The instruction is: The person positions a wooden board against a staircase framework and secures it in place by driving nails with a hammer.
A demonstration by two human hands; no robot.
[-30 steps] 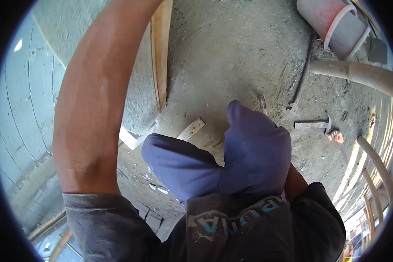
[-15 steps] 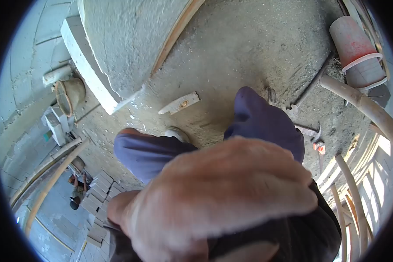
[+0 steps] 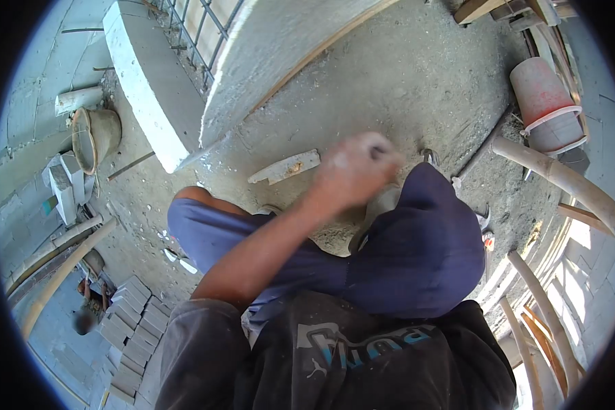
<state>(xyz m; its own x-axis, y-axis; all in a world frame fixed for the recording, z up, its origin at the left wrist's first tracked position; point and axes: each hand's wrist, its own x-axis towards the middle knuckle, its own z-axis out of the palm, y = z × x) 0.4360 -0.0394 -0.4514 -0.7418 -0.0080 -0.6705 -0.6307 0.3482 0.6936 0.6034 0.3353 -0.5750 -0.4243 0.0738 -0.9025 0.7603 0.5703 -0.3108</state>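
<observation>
My left hand (image 3: 359,169) is closed in a fist, held out in front of my knees and slightly blurred. A dark spot shows in the curl of its fingers; I cannot make out whether it is an object or only a hollow. Beyond the fist, to its left, a broken pale strip of block (image 3: 285,167) lies on the dusty floor. A metal tool end (image 3: 428,156) shows just past my right knee, and a partly hidden hammer head (image 3: 484,217) lies beside that leg. My right hand is out of sight.
Ahead stands a large grey slab (image 3: 280,41) with a wooden edge, beside a long white block (image 3: 150,96). A red-stained bucket (image 3: 543,96) lies tipped at right near a wooden pole (image 3: 560,171). Another bucket (image 3: 102,137), stacked blocks (image 3: 133,318) and a person (image 3: 89,307) are at left.
My left hand has dropped away from close to the camera to out over my knees, still closed. The view has shifted, showing more of my shirt and a metal grid behind the slab.
</observation>
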